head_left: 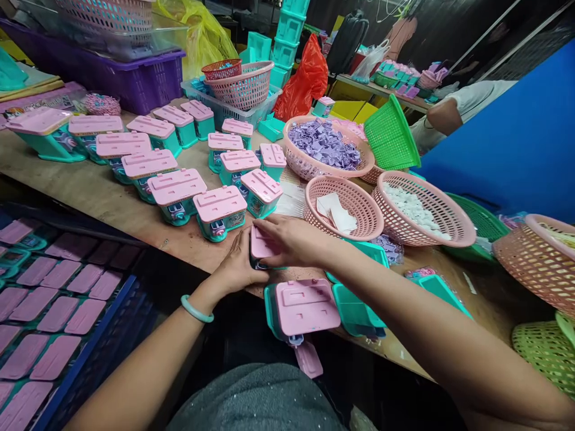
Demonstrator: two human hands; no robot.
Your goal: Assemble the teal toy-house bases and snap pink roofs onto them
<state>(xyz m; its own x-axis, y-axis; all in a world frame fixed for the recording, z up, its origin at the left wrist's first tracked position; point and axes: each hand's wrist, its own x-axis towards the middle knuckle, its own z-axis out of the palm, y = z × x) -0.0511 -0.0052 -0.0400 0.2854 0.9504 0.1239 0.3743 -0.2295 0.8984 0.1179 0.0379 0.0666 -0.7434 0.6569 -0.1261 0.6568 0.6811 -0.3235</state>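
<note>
Both my hands hold one small toy box with a pink lid [260, 244] on the wooden table [112, 203]. My left hand [238, 266], with a pale green bangle on its wrist, grips the box's left side. My right hand [294, 239] lies across its pink top. Just in front of me lies another pink-lidded teal box [305, 306] at the table's edge, next to an open teal shell [357, 311]. Several finished pink-and-teal boxes [220, 209] stand in rows to the left.
Pink baskets hold purple parts [326, 143], white paper slips [339, 212] and white pieces [415, 209]. A green basket [390, 134] is tipped behind them. A blue crate of pink-lidded boxes [54, 311] sits low on my left. Another person's arm [449, 114] shows at far right.
</note>
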